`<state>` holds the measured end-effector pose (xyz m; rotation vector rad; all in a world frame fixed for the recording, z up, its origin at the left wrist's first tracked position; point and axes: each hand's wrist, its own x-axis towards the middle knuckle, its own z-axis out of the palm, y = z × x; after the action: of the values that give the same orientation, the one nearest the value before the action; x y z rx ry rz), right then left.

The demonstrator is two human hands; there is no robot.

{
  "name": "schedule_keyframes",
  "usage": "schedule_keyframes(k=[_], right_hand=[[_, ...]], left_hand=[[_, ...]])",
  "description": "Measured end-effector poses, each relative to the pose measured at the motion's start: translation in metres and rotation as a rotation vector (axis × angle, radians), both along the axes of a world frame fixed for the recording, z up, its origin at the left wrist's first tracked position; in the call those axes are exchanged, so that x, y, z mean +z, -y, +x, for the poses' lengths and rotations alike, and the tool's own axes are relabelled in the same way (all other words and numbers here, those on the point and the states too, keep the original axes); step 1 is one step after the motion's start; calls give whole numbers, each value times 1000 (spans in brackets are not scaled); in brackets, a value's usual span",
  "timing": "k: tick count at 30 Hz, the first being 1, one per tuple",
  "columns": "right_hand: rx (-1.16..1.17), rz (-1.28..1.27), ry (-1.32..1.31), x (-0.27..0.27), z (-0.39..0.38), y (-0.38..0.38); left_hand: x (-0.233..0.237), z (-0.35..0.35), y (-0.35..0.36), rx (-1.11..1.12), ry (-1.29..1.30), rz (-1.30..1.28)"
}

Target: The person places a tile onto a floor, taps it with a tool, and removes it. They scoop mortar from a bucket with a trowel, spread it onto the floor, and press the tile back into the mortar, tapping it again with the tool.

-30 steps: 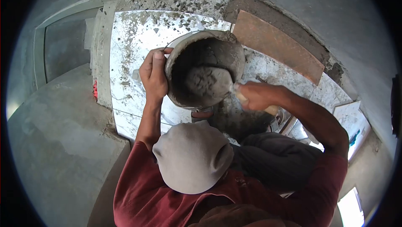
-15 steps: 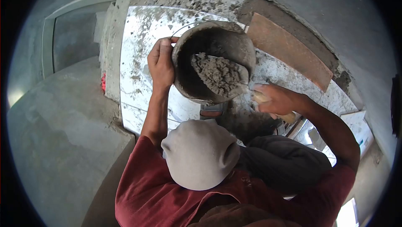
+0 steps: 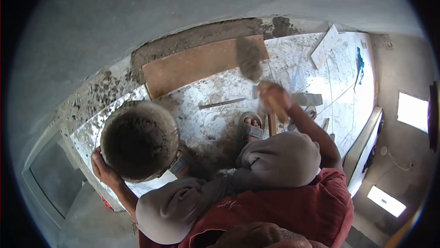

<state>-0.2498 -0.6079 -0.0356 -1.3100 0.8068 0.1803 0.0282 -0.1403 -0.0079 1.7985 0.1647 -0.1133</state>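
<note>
A mortar-caked bucket (image 3: 140, 140) sits at the left, its dark inside holding some mortar. My left hand (image 3: 103, 170) grips the bucket's outer left side near the rim, some fingers hidden by it. My right hand (image 3: 276, 99) is closed around the wooden handle of a trowel (image 3: 250, 62). The trowel is blurred by motion; its blade carries grey mortar and is above the edge of a reddish-brown board (image 3: 201, 67). Behind the board, a strip of mortar (image 3: 197, 33) runs along the foot of the wall.
White tiles (image 3: 302, 71) spattered with mortar cover the floor. A thin bar (image 3: 222, 103) lies before my sandalled foot (image 3: 252, 126). Tools (image 3: 307, 100) lie to the right of my right hand. A loose white tile piece (image 3: 324, 46) leans near the wall.
My view has turned to the right, so the bucket now appears farther left. The trowel with its mortar has come out of the bucket and moved right, over by the board.
</note>
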Motion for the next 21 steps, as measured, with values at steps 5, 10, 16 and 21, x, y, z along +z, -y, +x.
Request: schedule_keyframes(k=[5, 10, 16, 21], right_hand=[[-390, 196, 60, -15, 8, 201], [-297, 19, -203, 9, 10, 157], [453, 0, -152, 79, 61, -19], [1173, -664, 199, 79, 143, -94]], left_hand=[[2, 1, 5, 0, -14, -38], [0, -2, 7, 4, 28, 35], [-7, 12, 0, -172, 110, 362], [26, 20, 42, -124, 74, 293]])
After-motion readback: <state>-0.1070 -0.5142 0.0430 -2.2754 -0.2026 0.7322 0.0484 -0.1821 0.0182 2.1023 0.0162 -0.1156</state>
